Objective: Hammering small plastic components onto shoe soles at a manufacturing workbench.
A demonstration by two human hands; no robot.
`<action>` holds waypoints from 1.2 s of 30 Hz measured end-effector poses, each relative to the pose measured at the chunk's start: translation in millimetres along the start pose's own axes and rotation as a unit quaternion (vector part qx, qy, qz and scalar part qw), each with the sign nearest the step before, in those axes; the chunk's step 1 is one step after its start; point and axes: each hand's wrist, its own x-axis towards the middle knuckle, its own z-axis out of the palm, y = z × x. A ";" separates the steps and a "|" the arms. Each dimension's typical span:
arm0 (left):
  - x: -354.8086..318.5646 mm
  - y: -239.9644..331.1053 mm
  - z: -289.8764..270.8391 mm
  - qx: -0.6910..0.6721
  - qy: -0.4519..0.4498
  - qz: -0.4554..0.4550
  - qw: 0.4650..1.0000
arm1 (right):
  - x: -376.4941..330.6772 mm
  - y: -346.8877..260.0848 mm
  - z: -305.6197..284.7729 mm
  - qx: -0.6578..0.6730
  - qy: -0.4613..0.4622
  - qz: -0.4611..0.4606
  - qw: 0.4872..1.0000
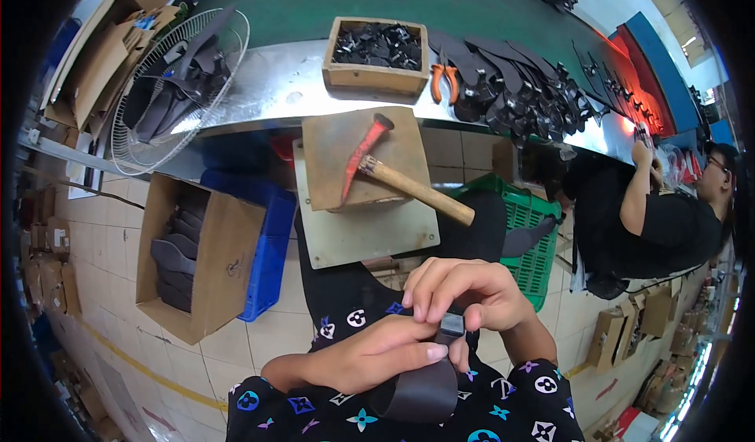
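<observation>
A dark flat strap (421, 395) curls over my lap, with a shiny dark clip (451, 324) at its upper end. My left hand (377, 355) is closed on the strap just below the clip, thumb lying along it. My right hand (480, 294) bends over the clip, its thumb beside it and its fingers curled above; the exact contact is partly hidden. Beyond my hands a hammer (417, 189) with a red head and wooden handle lies across a square block (326, 139). The block rests on a pale board (338, 245).
On the metal-edged bench stand a wooden box (377, 79) of black clips, orange-handled pliers (444, 82) and piled straps (515, 80). A wire fan guard (126, 139) holds more straps. Below are a cardboard box (228, 261), blue crate (271, 237) and green crate (539, 257). A co-worker (661, 214) sits at right.
</observation>
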 end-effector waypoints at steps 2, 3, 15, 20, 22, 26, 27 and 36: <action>1.7 -3.2 4.4 -0.068 -0.018 -0.009 0.997 | -1.2 -1.0 10.6 0.056 0.024 0.002 0.998; 1.6 -2.6 6.1 -0.073 -0.020 -0.010 0.997 | -1.9 1.2 11.2 0.057 0.027 0.006 0.998; 43.3 -22.3 -17.9 0.386 0.264 0.275 0.840 | -52.2 1.5 25.1 0.036 0.196 0.071 0.977; 103.1 -32.1 -25.9 0.650 0.268 0.363 0.611 | -103.8 -18.7 -1.2 -0.011 0.529 -0.006 0.848; 117.0 -41.4 -24.6 0.596 0.216 0.356 0.687 | -131.7 -19.7 -47.0 -0.154 0.633 -0.113 0.750; 117.3 -51.6 -20.8 0.605 0.188 0.302 0.712 | -232.0 35.1 -170.2 -0.154 0.699 -0.142 0.684; 119.6 -51.4 -17.8 0.605 0.178 0.264 0.730 | -268.4 60.9 -201.1 -0.282 0.718 -0.005 0.636; 109.8 -29.5 -26.3 0.676 0.181 0.148 0.699 | -129.8 -8.3 -235.0 -0.586 0.623 -0.013 0.519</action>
